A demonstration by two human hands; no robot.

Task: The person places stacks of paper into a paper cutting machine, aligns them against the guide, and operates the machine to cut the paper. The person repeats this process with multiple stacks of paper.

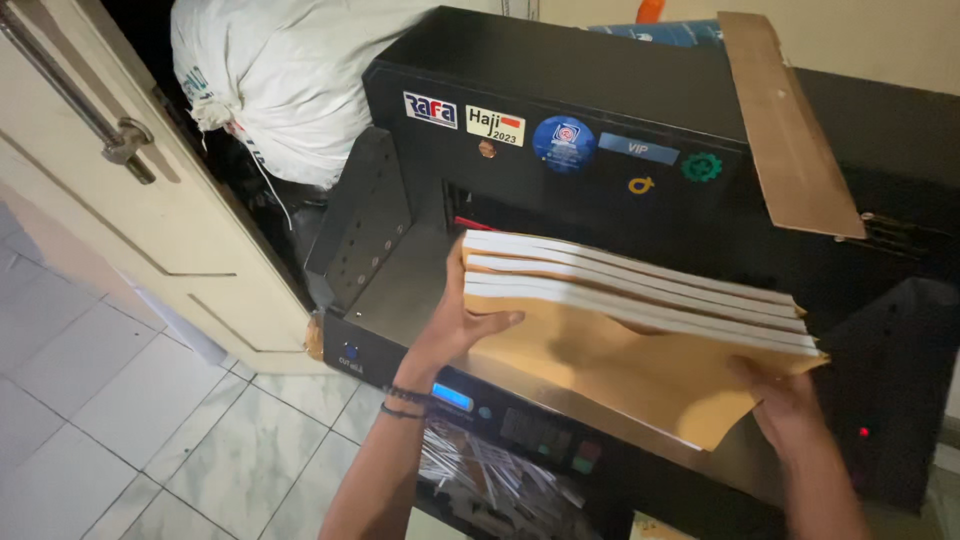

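A stack of several white paper blocks wrapped underneath in brown paper is held at a slant over the bed of a black paper-cutting machine. My left hand grips the stack's left end, thumb on the brown paper. My right hand supports the lower right corner from beneath, partly hidden by the brown sheet. The stack's far edge points into the machine's dark cutting slot.
A control panel with a blue display runs along the machine's front. A strip of brown cardboard lies on its top. A big white sack sits behind left, by a cream door. Paper trimmings lie below; tiled floor.
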